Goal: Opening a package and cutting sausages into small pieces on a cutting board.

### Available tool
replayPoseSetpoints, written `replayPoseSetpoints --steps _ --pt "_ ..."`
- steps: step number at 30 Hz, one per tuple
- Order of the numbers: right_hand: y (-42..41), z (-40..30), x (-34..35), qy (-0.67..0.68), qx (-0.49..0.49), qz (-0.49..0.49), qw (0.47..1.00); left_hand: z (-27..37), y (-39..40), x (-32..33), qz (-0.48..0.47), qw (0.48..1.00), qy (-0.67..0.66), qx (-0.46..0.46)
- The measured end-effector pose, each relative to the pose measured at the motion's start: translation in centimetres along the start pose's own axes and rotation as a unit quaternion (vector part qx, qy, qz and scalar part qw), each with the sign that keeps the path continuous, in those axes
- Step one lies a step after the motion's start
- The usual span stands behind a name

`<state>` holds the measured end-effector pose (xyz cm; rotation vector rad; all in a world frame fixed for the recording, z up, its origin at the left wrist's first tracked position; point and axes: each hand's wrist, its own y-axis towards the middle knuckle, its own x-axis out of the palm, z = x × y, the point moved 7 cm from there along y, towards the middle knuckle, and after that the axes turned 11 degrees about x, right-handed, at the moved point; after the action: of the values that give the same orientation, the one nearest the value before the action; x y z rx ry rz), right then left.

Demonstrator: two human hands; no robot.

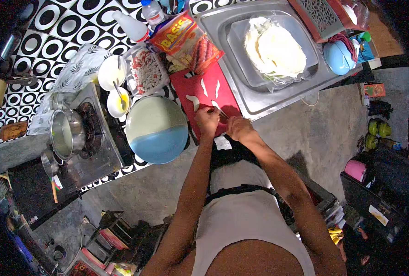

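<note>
A red cutting board (204, 82) lies between a round plate (157, 129) and the metal sink. Several thin pale strips (217, 88) rest on it. My left hand (208, 120) is over the board, its fingertips on a pale piece (215, 104). Beside it my right hand (238, 127) is closed around the handle of what looks like a knife, mostly hidden by the fingers; its thin blade points towards the left hand. Behind the board lies a printed plastic bag (187, 41) with red sausages showing. A clear container (147, 71) of chopped white and red food stands left of it.
The metal sink (259, 103) holds a plastic-wrapped pale mass (276, 51). Two white bowls, one with yellow liquid (119, 102), stand beyond the plate. A metal pot (66, 134) sits on the stove (101, 155) at left. A blue bowl (338, 57) is at the sink's right.
</note>
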<state>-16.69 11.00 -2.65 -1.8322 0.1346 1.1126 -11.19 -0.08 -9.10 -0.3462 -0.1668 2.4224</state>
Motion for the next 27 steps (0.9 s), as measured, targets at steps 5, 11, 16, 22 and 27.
replayPoseSetpoints --steps 5,11,16,22,27 --pt "-0.1 0.6 -0.4 -0.033 0.014 0.085 0.996 0.6 -0.2 0.7 -0.007 0.998 -0.056 -0.023" --pt "-0.5 0.6 0.5 -0.032 0.020 0.238 0.971 1.1 -0.3 0.4 -0.007 0.998 -0.068 -0.005" --pt "1.8 2.5 3.7 -0.003 0.095 0.071 0.993 1.7 -0.5 0.6 -0.002 0.997 -0.080 -0.014" --pt "0.0 2.5 1.2 0.117 0.046 0.057 0.990 1.8 -1.1 0.6 -0.035 0.999 -0.016 -0.003" --pt "-0.1 2.7 1.2 0.116 0.028 0.086 0.989 1.0 -1.6 1.0 -0.031 0.995 -0.084 -0.053"
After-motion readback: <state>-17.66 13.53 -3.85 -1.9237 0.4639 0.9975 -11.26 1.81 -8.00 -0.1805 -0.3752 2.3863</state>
